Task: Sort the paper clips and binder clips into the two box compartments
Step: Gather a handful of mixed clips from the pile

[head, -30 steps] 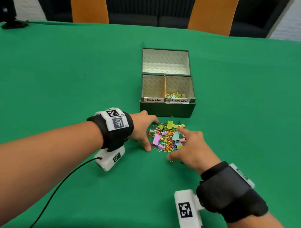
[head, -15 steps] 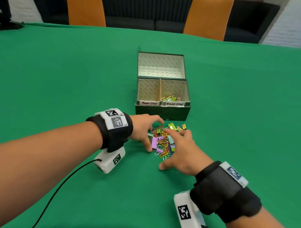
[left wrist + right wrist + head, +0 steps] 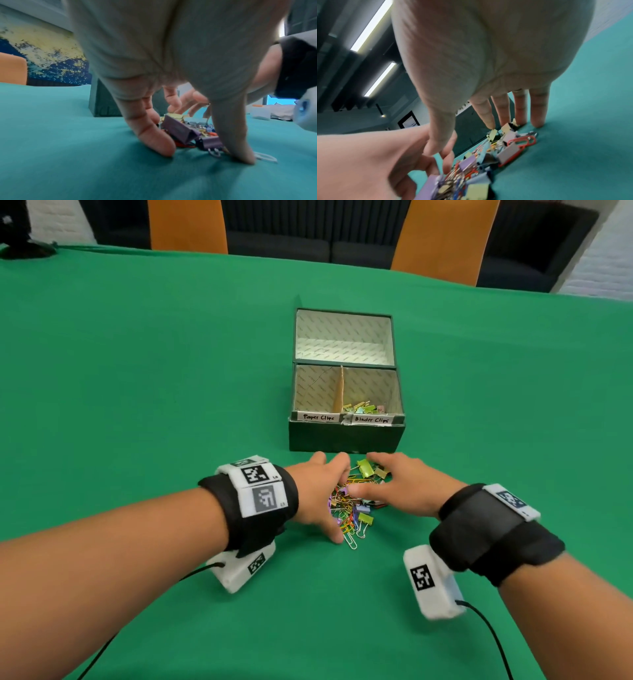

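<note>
A mixed pile of coloured paper clips and binder clips (image 3: 354,508) lies on the green table just in front of the dark green box (image 3: 346,436). Its left compartment (image 3: 313,392) is labelled Paper Clips. The right one (image 3: 375,386), labelled Binder Clips, holds several binder clips (image 3: 363,407). My left hand (image 3: 325,491) stands on the pile's left side, its straight fingers (image 3: 154,136) touching the cloth beside a purple binder clip (image 3: 178,129). My right hand (image 3: 387,477) covers the pile's right and far side, its straight fingertips (image 3: 537,116) down by red paper clips (image 3: 523,140). Neither hand holds a clip.
The box's open lid half (image 3: 342,337) lies behind the compartments. Two orange chair backs (image 3: 186,227) stand beyond the far table edge, and a black object (image 3: 24,248) sits at the far left corner. Cables trail from both wrist cameras toward me.
My right hand has moved from the pile's near side to its right and far side. Both hands have closed in, and the clips are bunched tighter.
</note>
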`<state>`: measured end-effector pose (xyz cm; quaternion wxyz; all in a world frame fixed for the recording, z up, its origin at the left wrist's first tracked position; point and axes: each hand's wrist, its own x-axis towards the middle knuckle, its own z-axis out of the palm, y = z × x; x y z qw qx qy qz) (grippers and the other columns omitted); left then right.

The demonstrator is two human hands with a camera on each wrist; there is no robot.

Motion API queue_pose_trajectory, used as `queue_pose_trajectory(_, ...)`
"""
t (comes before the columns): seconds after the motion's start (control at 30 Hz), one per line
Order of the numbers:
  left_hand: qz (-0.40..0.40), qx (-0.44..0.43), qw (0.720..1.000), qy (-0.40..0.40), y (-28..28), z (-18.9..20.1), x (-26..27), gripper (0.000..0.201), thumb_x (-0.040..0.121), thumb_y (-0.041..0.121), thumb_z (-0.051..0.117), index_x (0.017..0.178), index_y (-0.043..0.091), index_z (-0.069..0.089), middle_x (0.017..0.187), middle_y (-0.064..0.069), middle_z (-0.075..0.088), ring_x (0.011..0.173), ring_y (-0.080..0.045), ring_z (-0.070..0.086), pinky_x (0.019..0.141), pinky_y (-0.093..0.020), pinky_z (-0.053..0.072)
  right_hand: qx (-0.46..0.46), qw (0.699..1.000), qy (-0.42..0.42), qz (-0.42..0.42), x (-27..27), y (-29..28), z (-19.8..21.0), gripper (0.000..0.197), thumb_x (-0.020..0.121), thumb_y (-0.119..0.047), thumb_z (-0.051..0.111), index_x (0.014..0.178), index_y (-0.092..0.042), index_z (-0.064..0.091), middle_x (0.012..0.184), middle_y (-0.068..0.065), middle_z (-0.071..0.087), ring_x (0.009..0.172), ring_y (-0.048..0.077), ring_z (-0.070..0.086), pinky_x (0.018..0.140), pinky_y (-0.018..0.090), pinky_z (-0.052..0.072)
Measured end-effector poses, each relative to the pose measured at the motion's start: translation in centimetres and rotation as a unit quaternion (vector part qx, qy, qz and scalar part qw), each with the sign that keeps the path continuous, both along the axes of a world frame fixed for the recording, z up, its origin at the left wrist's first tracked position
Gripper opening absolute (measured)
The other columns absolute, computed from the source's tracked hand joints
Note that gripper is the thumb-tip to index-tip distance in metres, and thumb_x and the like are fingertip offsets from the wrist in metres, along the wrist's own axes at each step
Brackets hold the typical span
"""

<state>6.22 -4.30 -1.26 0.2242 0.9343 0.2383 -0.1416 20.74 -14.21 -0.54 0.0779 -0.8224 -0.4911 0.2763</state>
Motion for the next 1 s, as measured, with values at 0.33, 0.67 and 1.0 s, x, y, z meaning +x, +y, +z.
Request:
queue_pose_trajectory(0.33,0.023,-0.016,0.999,-0.024,2.8,0.3,-2.2,0.086,0.051,0.049,0.088,0.113,0.032,0.032,0.110,0.001,0.040,0.106,-0.020,0.052,0.085,-0.033,0.046,-0.031,0.999,-0.011,-0.012,0.2,-2.6,0.5,0.129,0.051,-0.072,0.075,0.153,-0.027,0.012,0.154,0.005,0.020,0.143,0.029,0.020,0.117,0.040,0.022)
queue_pose_trajectory(0.67,-0.023,-0.020,1.000,0.002,2.2,-0.4,0.5,0.123,0.056,0.038,0.090,0.151,0.031,0.012,0.134,-0.006,0.026,0.124,-0.025,0.042,0.106,-0.035,0.038,-0.063,0.998,-0.021,0.018,-2.1,-0.9,0.0,0.138,0.050,-0.066,0.083,0.153,-0.012,0.008,0.142,0.005,0.026,0.136,0.025,0.031,0.113,0.038,0.032)
queue_pose_trajectory(1.0,-0.011,0.030,0.997,0.070,3.9,0.8,-0.3,0.126,0.050,0.049,0.089,0.150,0.031,0.014,0.135,-0.008,0.028,0.124,-0.028,0.041,0.106,-0.041,0.040,-0.092,0.994,-0.054,-0.008,-2.8,-1.4,0.1,0.143,0.042,-0.065,0.086,0.151,-0.015,0.009,0.139,0.009,0.026,0.134,0.032,0.034,0.108,0.045,0.038)
